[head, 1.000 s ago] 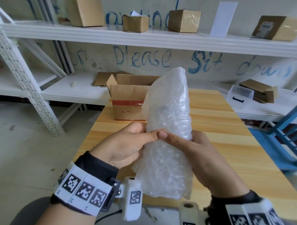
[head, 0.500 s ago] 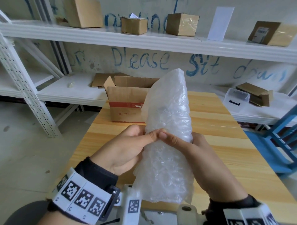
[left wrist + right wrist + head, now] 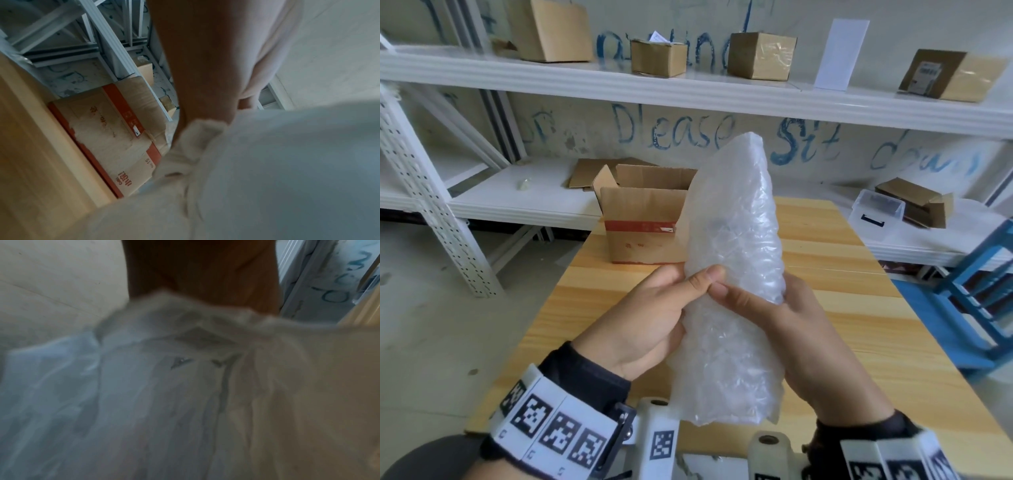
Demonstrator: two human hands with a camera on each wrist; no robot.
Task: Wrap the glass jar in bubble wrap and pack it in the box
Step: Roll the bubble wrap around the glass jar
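Note:
A tall roll of clear bubble wrap (image 3: 736, 260) stands upright in the air above the wooden table (image 3: 859, 308), held between both hands. A dark shape inside it at mid height may be the jar; the glass itself is hidden. My left hand (image 3: 654, 308) grips the roll from the left, thumb across its front. From the right, my right hand (image 3: 774, 308) grips it, thumb meeting the left one. The open cardboard box (image 3: 643, 226) with red tape stands behind on the table's far end. Both wrist views are filled by blurred bubble wrap (image 3: 267, 178) (image 3: 164, 402).
White metal shelving (image 3: 688, 89) behind the table carries several cardboard boxes. A clear plastic bin (image 3: 876, 214) and a flattened carton sit on the lower shelf at right. A blue frame (image 3: 983, 281) stands right of the table. Concrete floor lies to the left.
The wrapped roll and both hands stay almost where they were; the thumbs have shifted slightly on the wrap. The head view has drifted a little.

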